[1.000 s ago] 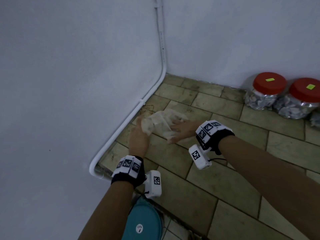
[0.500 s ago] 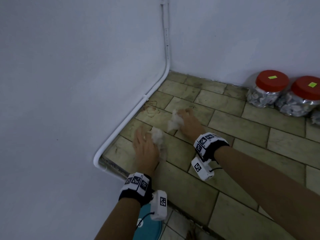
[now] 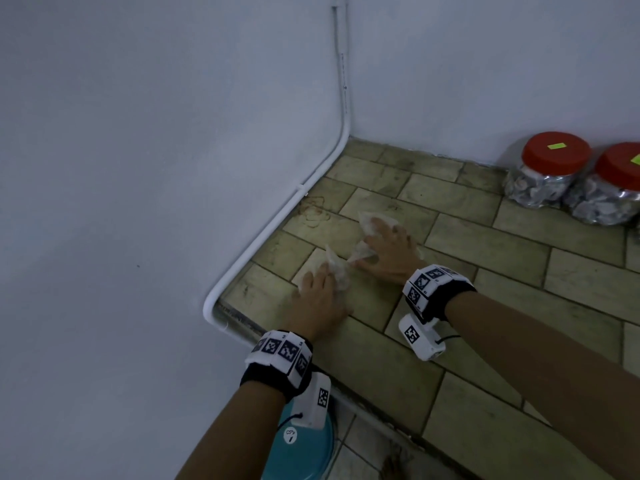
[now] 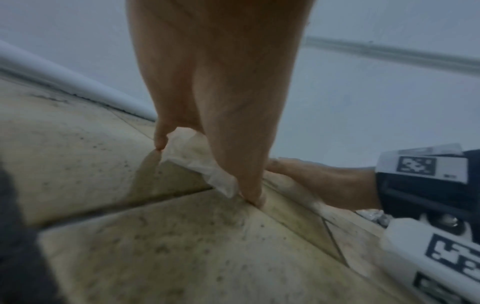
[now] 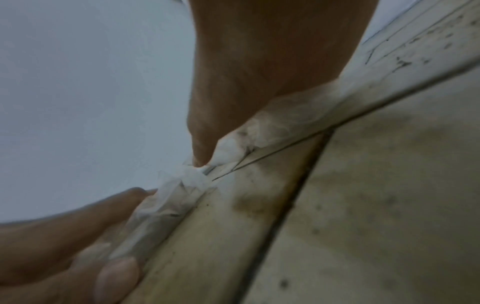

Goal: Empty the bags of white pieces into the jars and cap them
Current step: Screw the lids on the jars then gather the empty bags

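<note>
A crumpled, empty clear plastic bag [image 3: 369, 220] lies on the tiled floor [image 3: 485, 244] near the wall corner, twisted thin in its middle. My left hand [image 3: 318, 289] presses its near end flat to the tiles; the bag [image 4: 197, 162] shows under the palm in the left wrist view. My right hand [image 3: 388, 251] lies spread over the far end, thumb pushing down on the bag [image 5: 182, 197]. Two clear jars [image 3: 543, 181] [image 3: 613, 199] full of white pieces stand capped with red lids against the back wall at right.
A white conduit pipe [image 3: 277, 220] runs along the foot of the left wall and up the corner. The tiled surface ends in a step edge [image 3: 381, 420] near me. Below it sits a teal round object [image 3: 304, 452].
Both hands have slid the bag back from the wall toward me and lowered onto it. The loose, spread bag is now squashed and twisted between the two flat hands.
</note>
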Action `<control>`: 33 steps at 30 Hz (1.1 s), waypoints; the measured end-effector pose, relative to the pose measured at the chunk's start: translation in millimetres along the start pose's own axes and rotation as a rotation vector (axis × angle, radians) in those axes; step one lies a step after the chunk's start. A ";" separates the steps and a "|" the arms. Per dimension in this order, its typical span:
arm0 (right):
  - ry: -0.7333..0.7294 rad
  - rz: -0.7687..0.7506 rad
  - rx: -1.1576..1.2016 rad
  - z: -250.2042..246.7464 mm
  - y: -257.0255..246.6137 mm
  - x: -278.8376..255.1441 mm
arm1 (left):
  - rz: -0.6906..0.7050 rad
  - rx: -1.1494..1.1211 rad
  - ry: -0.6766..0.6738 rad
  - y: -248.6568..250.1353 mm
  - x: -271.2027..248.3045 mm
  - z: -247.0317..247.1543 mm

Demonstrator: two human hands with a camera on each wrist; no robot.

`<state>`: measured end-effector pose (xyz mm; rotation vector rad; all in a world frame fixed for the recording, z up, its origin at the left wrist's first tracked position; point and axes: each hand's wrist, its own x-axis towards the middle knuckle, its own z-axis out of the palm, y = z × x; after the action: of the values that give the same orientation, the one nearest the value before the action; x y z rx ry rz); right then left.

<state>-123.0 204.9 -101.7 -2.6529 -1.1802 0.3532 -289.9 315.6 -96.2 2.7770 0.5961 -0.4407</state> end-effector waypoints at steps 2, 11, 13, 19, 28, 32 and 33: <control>0.031 0.055 0.017 -0.4 1.3 -1.4 | 0.017 0.063 0.112 0.0 -0.2 1.6; 0.087 0.177 0.366 -12.0 -0.5 1.2 | 0.001 -0.246 0.305 -9.5 -3.7 3.4; 0.141 0.255 0.521 -16.7 -1.6 -2.3 | 0.000 -0.384 0.370 -9.2 -16.4 3.1; -0.009 0.322 0.325 -13.8 10.4 -3.7 | -0.072 -0.435 0.402 -13.7 -22.5 16.6; -0.240 -0.002 0.351 -12.7 30.3 -48.3 | 0.068 -0.302 0.429 -14.3 -38.2 36.8; -0.370 -0.038 0.136 -17.6 44.3 -63.4 | 0.074 -0.289 0.463 -13.2 -41.9 30.7; -0.369 -0.061 0.072 -15.0 49.1 -61.0 | 0.091 -0.303 0.478 -13.1 -39.9 30.0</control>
<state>-123.8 125.6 -93.8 -2.5513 -1.3156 0.8867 -337.3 303.4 -112.5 2.5973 0.5732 0.3206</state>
